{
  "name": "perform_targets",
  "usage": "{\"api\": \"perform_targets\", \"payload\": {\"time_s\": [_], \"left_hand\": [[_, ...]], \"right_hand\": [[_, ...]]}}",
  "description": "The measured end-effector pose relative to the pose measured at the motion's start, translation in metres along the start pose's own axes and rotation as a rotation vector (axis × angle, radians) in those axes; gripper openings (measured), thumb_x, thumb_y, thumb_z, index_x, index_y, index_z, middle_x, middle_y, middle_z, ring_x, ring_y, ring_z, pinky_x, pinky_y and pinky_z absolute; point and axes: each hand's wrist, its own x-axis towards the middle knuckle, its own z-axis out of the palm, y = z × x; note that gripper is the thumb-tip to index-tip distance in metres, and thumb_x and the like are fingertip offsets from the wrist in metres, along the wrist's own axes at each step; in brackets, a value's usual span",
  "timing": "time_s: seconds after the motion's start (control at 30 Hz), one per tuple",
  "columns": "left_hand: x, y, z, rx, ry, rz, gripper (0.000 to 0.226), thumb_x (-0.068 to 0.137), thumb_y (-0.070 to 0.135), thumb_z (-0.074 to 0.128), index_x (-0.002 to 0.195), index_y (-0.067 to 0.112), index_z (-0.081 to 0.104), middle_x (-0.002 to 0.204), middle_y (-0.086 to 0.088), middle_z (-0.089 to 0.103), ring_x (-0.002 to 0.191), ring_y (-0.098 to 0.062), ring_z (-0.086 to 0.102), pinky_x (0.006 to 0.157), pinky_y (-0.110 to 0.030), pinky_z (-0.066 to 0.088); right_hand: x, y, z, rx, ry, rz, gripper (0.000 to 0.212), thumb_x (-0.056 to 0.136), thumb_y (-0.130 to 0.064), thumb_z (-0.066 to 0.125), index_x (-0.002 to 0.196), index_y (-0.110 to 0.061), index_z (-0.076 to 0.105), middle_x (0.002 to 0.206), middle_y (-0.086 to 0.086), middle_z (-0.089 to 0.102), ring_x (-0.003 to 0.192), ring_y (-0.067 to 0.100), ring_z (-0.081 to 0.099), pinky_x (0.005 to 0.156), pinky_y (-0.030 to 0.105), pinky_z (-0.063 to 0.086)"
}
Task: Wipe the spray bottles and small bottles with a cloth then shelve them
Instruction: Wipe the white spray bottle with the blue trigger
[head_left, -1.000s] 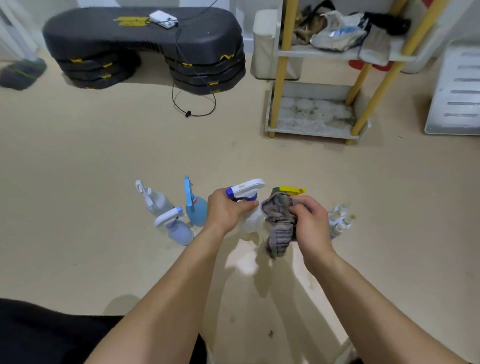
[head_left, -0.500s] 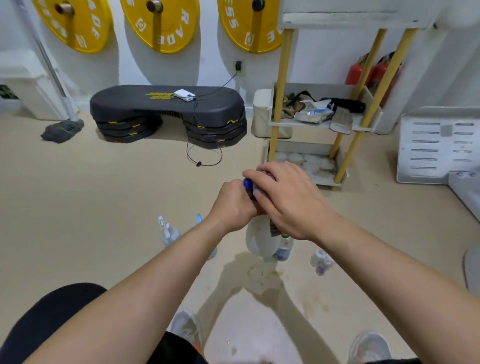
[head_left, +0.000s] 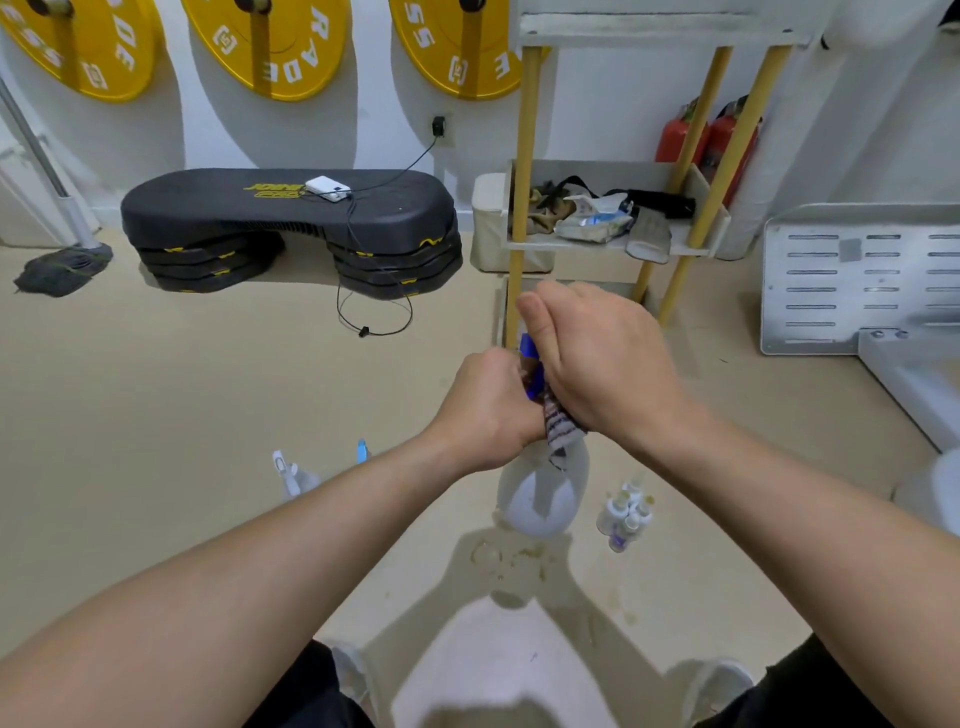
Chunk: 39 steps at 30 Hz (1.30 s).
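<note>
Two sprayers stand on the floor at left: a clear spray bottle (head_left: 289, 474) and a blue spray bottle (head_left: 362, 451). In the middle, the left hand (head_left: 488, 410) wraps the neck of a white spray bottle with blue trigger (head_left: 543, 499), held above the floor. The right hand (head_left: 597, 358) cups a striped grey cloth (head_left: 561, 432) over its top. Small bottles (head_left: 626, 514) cluster right.
</note>
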Motion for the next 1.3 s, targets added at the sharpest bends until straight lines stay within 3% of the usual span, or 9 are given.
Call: {"api": "perform_targets", "payload": {"time_s": [0.27,0.43,0.5,0.6,0.77,0.9,1.0,1.13,1.3], "left_hand": [[0.018,-0.009,0.019,-0.403,-0.052,0.041,0.014,0.073,0.010,0.083,0.083,0.003,0.076,0.080,-0.010,0.074,0.078,-0.010,0.061,0.074,-0.029,0.053],[0.025,0.001,0.016,-0.482,-0.032,0.015,0.019,0.080,-0.006,0.077,0.069,0.007,0.067,0.068,0.002,0.060,0.064,-0.005,0.048,0.063,-0.021,0.046],[0.027,0.001,0.016,-0.473,-0.041,0.008,0.028,0.080,-0.007,0.077,0.064,0.012,0.064,0.059,0.012,0.057,0.059,-0.001,0.045,0.059,-0.016,0.041],[0.026,0.001,0.019,-0.508,-0.071,-0.010,0.025,0.080,-0.019,0.071,0.073,0.004,0.067,0.063,0.011,0.062,0.062,0.003,0.052,0.063,-0.011,0.047],[0.016,0.003,0.018,-0.524,-0.028,-0.022,0.011,0.078,0.000,0.081,0.086,0.006,0.077,0.082,-0.005,0.072,0.073,-0.009,0.062,0.072,-0.025,0.053],[0.026,0.001,0.008,-0.594,0.078,-0.110,0.026,0.066,0.013,0.076,0.086,-0.003,0.071,0.087,-0.014,0.073,0.078,-0.018,0.058,0.079,-0.041,0.056],[0.031,0.002,0.002,-0.719,0.140,-0.144,0.043,0.071,0.019,0.080,0.093,-0.014,0.065,0.083,-0.013,0.069,0.078,-0.020,0.057,0.077,-0.038,0.051],[0.024,0.005,-0.006,-0.844,0.162,-0.170,0.007,0.088,0.006,0.073,0.094,0.004,0.075,0.089,-0.014,0.074,0.077,-0.021,0.067,0.078,-0.033,0.057],[0.027,0.000,-0.020,-0.922,0.254,-0.219,0.008,0.090,0.006,0.071,0.096,0.001,0.073,0.096,-0.017,0.072,0.087,-0.025,0.069,0.087,-0.037,0.059]], "right_hand": [[0.016,0.025,0.008,0.363,0.172,0.431,0.048,0.108,-0.047,0.025,0.082,-0.021,0.056,0.073,0.002,0.063,0.074,0.028,0.059,0.063,0.042,0.044],[0.014,0.039,0.009,0.068,0.130,-0.128,0.052,0.105,-0.049,0.026,0.094,-0.014,0.062,0.083,0.005,0.061,0.072,0.030,0.057,0.056,0.040,0.045],[0.017,0.036,0.007,-0.021,0.108,-0.147,0.053,0.105,-0.051,0.024,0.091,-0.016,0.061,0.080,0.005,0.059,0.069,0.030,0.056,0.053,0.039,0.044],[0.022,0.030,0.004,0.108,0.115,0.097,0.047,0.104,-0.050,0.024,0.082,-0.023,0.055,0.071,-0.002,0.059,0.069,0.030,0.058,0.057,0.044,0.046],[0.020,0.044,0.020,0.702,0.154,0.545,0.055,0.107,-0.047,0.030,0.077,-0.014,0.062,0.072,0.003,0.065,0.069,0.018,0.061,0.070,0.045,0.050],[0.002,0.034,0.032,0.821,0.166,0.639,0.045,0.110,-0.036,0.029,0.080,-0.022,0.059,0.076,-0.006,0.064,0.067,-0.005,0.057,0.069,0.022,0.048],[-0.016,0.015,0.041,0.769,0.102,0.529,0.040,0.110,-0.037,0.028,0.101,-0.014,0.060,0.088,-0.009,0.067,0.081,0.000,0.059,0.079,0.033,0.048],[-0.025,0.012,0.042,0.678,-0.034,0.425,0.052,0.103,-0.046,0.024,0.147,-0.025,0.043,0.140,-0.006,0.058,0.127,0.012,0.053,0.100,0.031,0.043],[-0.040,0.009,0.041,0.537,-0.099,0.313,0.055,0.102,-0.040,0.034,0.153,-0.021,0.036,0.150,-0.001,0.047,0.134,0.013,0.044,0.104,0.027,0.037]]}}
